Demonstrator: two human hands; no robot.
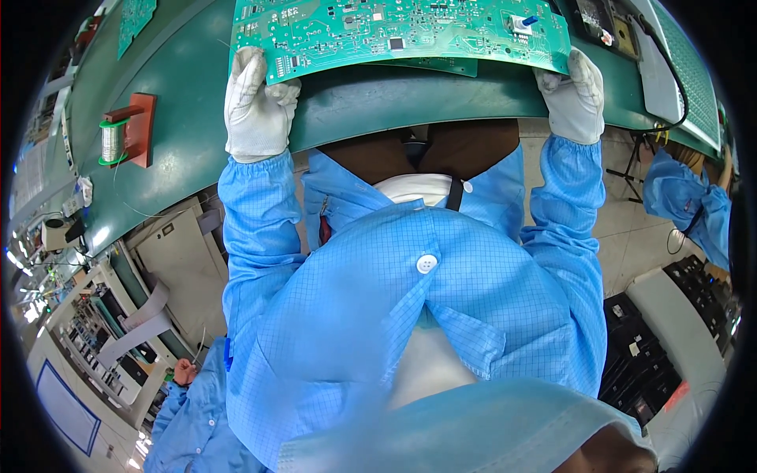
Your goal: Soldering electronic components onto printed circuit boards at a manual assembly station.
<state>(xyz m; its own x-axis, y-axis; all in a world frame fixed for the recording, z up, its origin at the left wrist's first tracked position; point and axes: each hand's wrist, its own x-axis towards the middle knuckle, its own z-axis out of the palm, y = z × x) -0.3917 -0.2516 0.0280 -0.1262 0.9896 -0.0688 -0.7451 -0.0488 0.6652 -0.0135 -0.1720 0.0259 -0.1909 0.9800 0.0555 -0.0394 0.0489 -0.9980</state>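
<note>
A large green circuit board (339, 35), populated with small components, is held between my two white-gloved hands above the bench's near edge. My left hand (259, 106) pinches its left near corner, thumb on top. At the right near corner, my right hand (574, 94) grips the edge the same way. A white part with a blue shaft (523, 25) stands up from the board near its right end. Beneath the board, the edge of another green board (441, 66) shows. The far side of the held board runs out of view.
A solder wire spool (113, 140) on a reddish-brown stand (143, 130) sits on the green bench (185, 158) to the left. Another green board (136, 24) lies at the far left. Dark fixtures (607, 27) and a cable are at right. Co-workers in blue sit on either side.
</note>
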